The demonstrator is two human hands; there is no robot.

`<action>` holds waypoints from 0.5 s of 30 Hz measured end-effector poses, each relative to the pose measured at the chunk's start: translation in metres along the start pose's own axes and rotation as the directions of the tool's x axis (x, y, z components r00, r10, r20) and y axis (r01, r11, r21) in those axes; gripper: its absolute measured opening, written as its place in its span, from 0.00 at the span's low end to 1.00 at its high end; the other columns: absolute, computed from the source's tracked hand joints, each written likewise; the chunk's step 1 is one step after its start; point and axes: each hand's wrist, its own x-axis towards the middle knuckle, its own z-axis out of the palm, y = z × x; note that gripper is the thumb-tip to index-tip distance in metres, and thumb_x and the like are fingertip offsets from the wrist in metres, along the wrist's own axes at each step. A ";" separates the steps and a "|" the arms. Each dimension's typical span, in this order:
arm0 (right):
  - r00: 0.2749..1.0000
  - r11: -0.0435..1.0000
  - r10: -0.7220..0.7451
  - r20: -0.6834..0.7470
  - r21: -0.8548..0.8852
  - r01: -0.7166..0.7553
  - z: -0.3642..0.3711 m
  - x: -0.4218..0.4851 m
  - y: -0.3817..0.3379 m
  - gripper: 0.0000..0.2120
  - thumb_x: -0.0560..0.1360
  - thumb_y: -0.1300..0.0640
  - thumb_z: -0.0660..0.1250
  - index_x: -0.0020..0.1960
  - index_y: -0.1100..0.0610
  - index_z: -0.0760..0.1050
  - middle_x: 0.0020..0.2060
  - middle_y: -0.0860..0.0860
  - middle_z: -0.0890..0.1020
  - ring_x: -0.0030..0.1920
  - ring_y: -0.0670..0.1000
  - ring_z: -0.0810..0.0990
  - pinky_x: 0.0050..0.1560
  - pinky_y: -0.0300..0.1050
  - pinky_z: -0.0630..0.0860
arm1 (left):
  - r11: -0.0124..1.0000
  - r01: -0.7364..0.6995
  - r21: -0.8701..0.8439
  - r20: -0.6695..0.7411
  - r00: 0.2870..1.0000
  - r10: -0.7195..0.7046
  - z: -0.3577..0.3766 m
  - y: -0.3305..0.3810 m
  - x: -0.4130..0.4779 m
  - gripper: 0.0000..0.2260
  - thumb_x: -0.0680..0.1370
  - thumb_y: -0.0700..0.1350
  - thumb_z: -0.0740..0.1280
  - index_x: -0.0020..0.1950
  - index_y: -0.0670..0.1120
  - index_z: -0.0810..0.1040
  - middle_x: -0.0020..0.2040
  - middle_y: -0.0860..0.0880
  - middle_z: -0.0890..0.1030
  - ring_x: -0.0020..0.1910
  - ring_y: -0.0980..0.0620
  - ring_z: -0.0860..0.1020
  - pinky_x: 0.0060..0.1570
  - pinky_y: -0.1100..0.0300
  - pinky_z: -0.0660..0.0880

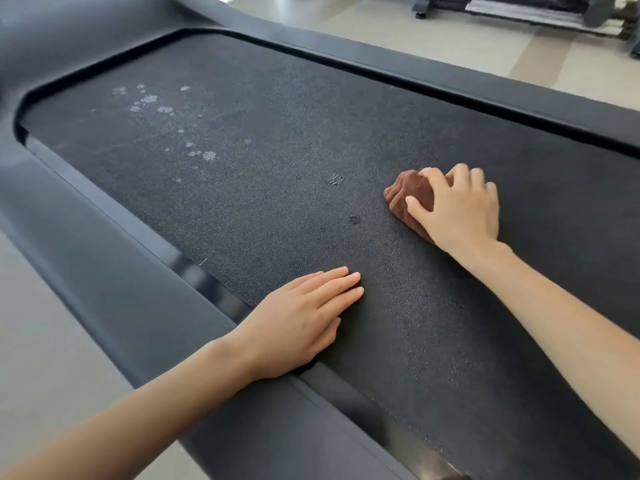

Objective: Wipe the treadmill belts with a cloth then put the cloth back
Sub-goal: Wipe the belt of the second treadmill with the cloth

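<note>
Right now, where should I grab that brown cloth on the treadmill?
Probably the crumpled end of the brown cloth that sticks out past the right hand. Come from above and pinch its raised folds: it lies bunched on the flat belt, so fingers cannot slide under.

A gym or fitness room: a black treadmill belt [277, 174] framed by grey side rails [121, 289], with another exercise machine [512, 10] on the pale floor [450, 53] beyond
</note>
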 end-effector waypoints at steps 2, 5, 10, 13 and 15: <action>0.998 0.998 -0.066 0.015 0.018 0.066 -0.004 -0.006 -0.019 0.23 0.75 0.40 0.59 0.64 0.53 0.71 0.54 0.61 0.74 0.54 0.62 0.71 0.52 0.56 0.67 | 0.999 0.032 -0.033 0.010 0.999 -0.031 -0.004 -0.002 -0.016 0.20 0.79 0.46 0.55 0.70 0.43 0.70 0.71 0.48 0.68 0.72 0.49 0.63 0.71 0.54 0.59; 0.986 0.986 -0.160 0.053 0.061 0.157 -0.017 -0.023 -0.042 0.23 0.75 0.40 0.59 0.65 0.52 0.70 0.53 0.59 0.74 0.53 0.61 0.71 0.50 0.55 0.67 | 0.989 0.126 -0.077 0.021 0.992 -0.125 -0.006 -0.004 -0.041 0.20 0.80 0.47 0.56 0.71 0.45 0.68 0.73 0.50 0.65 0.74 0.53 0.59 0.72 0.55 0.56; 0.871 0.853 -0.492 0.001 0.204 0.481 -0.045 -0.087 -0.064 0.24 0.73 0.39 0.57 0.61 0.53 0.76 0.46 0.57 0.76 0.44 0.60 0.74 0.42 0.53 0.70 | 0.931 0.332 -0.151 -0.045 0.939 -0.342 -0.006 -0.004 -0.065 0.23 0.79 0.54 0.49 0.71 0.48 0.69 0.73 0.55 0.65 0.73 0.58 0.58 0.72 0.61 0.56; 0.747 0.712 -0.665 -0.020 0.285 0.642 -0.049 -0.096 -0.046 0.23 0.72 0.38 0.60 0.59 0.50 0.78 0.45 0.55 0.77 0.42 0.57 0.74 0.42 0.50 0.72 | 0.923 0.358 -0.142 -0.062 0.927 -0.369 -0.006 -0.001 -0.064 0.22 0.79 0.52 0.52 0.70 0.47 0.70 0.72 0.54 0.67 0.73 0.57 0.61 0.71 0.65 0.53; 0.732 0.695 -0.681 -0.019 0.297 0.655 -0.046 -0.084 -0.029 0.24 0.72 0.37 0.60 0.59 0.49 0.78 0.44 0.54 0.77 0.43 0.56 0.75 0.43 0.49 0.73 | 0.926 0.353 -0.136 -0.069 0.929 -0.364 -0.006 0.000 -0.063 0.23 0.79 0.53 0.50 0.69 0.46 0.72 0.71 0.52 0.69 0.72 0.55 0.63 0.70 0.65 0.53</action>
